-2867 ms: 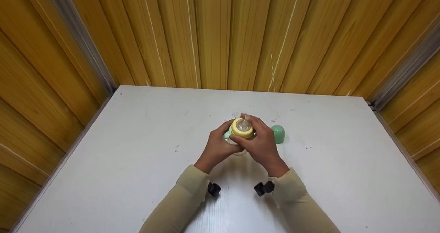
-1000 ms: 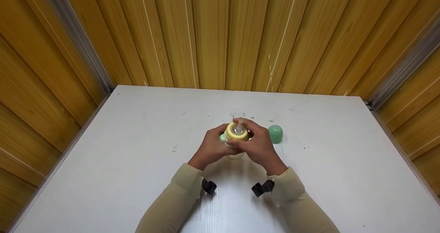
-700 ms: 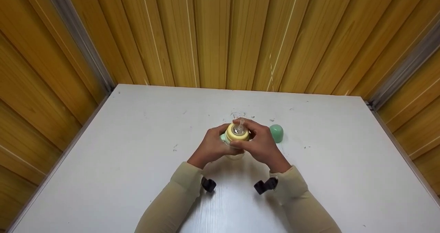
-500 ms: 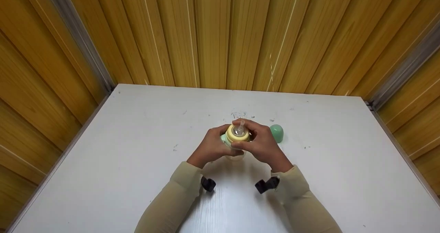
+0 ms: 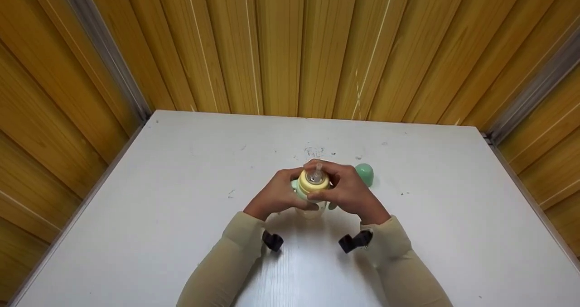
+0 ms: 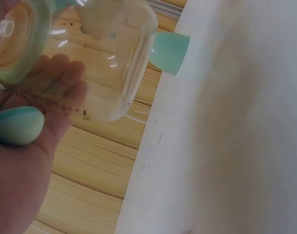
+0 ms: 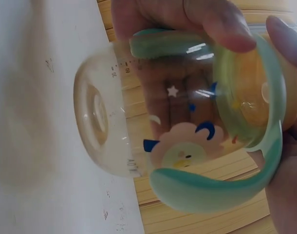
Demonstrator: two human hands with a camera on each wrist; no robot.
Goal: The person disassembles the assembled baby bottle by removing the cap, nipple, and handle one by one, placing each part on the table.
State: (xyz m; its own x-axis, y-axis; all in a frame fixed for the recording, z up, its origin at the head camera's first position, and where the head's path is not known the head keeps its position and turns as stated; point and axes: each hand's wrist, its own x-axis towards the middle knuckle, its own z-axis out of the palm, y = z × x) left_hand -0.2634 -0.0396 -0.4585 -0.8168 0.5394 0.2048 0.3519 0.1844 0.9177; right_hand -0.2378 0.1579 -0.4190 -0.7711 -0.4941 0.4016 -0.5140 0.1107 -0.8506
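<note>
In the head view a baby bottle [image 5: 310, 188] with a yellow collar, a clear teat and mint-green side handles is held above the table. My left hand [image 5: 277, 194] grips its body from the left, fingers seen through the clear wall in the left wrist view. Around the yellow collar my right hand [image 5: 352, 190] curls its thumb and fingers. The right wrist view shows the clear amber body [image 7: 139, 105] with printed stars and moons, plus a green handle [image 7: 202, 192]. Just right of my right hand, a green domed cap [image 5: 365, 175] stands on the table.
A white table [image 5: 181, 184] with small dark marks lies under the hands. Behind it rises a yellow wood-patterned wall [image 5: 281, 49], with similar panels at both sides. Black wrist cameras sit at both cuffs.
The bottle and both hands have come slightly nearer to me. More of the collar and body now shows, and the right hand has shifted round the collar. The cap stays put.
</note>
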